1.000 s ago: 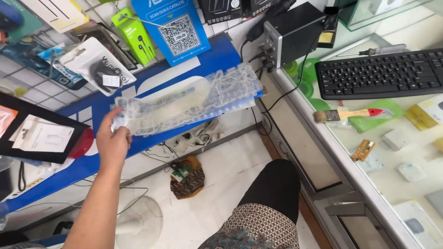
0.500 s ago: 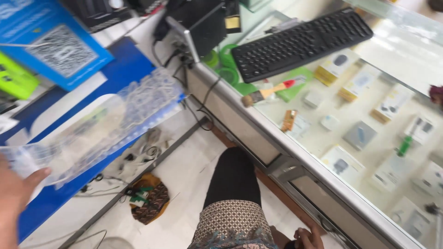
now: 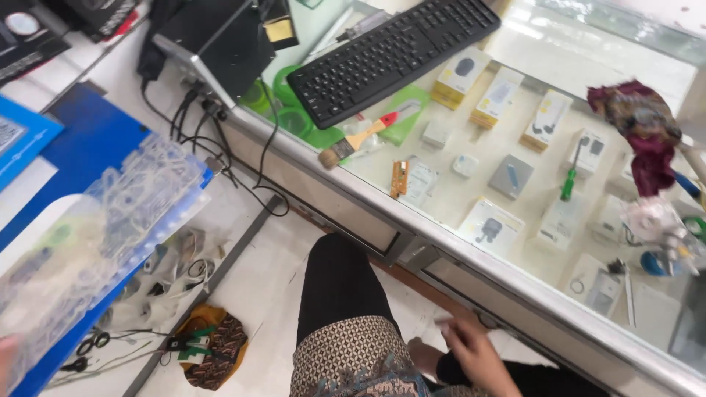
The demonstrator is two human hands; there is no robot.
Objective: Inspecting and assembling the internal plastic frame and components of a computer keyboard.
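Note:
A clear, bumpy keyboard membrane sheet point(image 3: 103, 228) stretches across the left side, over a blue board point(image 3: 95, 140). Only a sliver of my left hand point(image 3: 4, 362) shows at the bottom left corner, at the sheet's near end, gripping it. My right hand point(image 3: 471, 351) hangs low beside my knee, just under the front frame of the glass counter point(image 3: 412, 235). Its fingers are spread, slightly blurred, and hold nothing. My black-trousered leg point(image 3: 338, 287) sits between both hands.
On the glass counter lie a black keyboard point(image 3: 390, 51), a paintbrush point(image 3: 360, 136), a green screwdriver point(image 3: 570, 180) and a maroon cloth point(image 3: 640, 125). Small boxed goods show under the glass. A dark box with cables point(image 3: 220, 44) stands at the back. Scissors and wires litter the floor point(image 3: 191, 316).
The view has swung right toward the counter. The clear sheet and my left hand have slid to the left edge. My right hand has come into view near my knee.

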